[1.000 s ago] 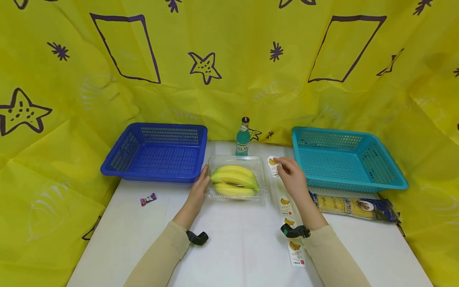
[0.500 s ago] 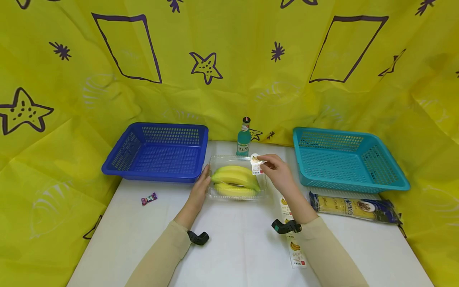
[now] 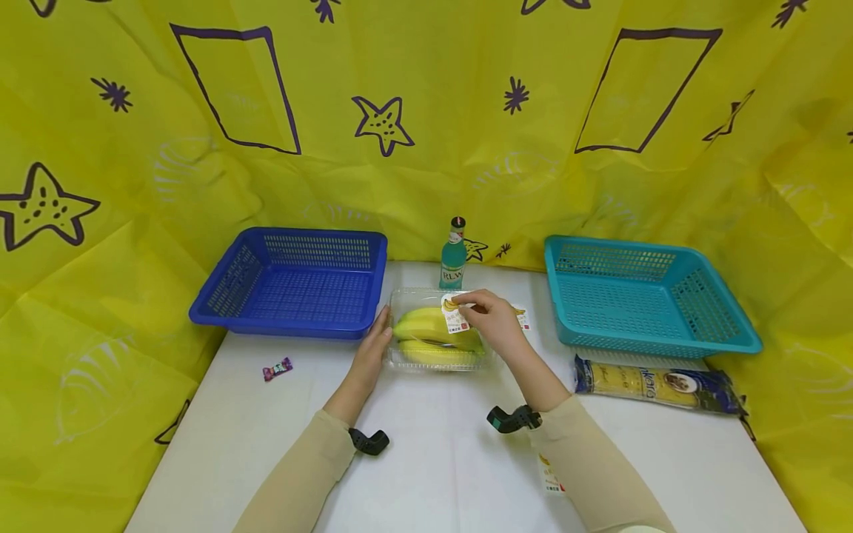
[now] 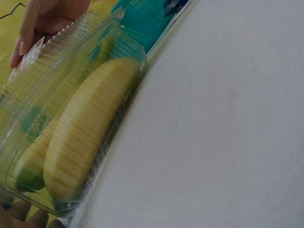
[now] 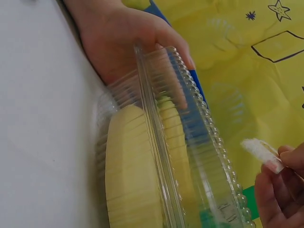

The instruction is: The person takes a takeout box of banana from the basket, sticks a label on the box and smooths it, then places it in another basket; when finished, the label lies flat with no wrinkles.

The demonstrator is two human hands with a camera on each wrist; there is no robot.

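Note:
A clear plastic clamshell box sits at the table's middle with bananas inside, its lid down. My left hand rests along the box's left side; in the right wrist view the fingers of this left hand lie flat against the plastic. Above the lid, my right hand pinches a white label sticker printed with bananas between thumb and fingers. Seen from the right wrist, the sticker is held up off the lid. The same right hand appears over the box's far end in the left wrist view.
Behind the box stands a teal bottle. A blue basket is at the left, a turquoise basket at the right. A noodle packet and a wrapped candy lie on the table. More label stickers lie partly under the right arm.
My right hand has carried the sticker leftward from beside the box to over its lid. The left hand and the box have stayed in place.

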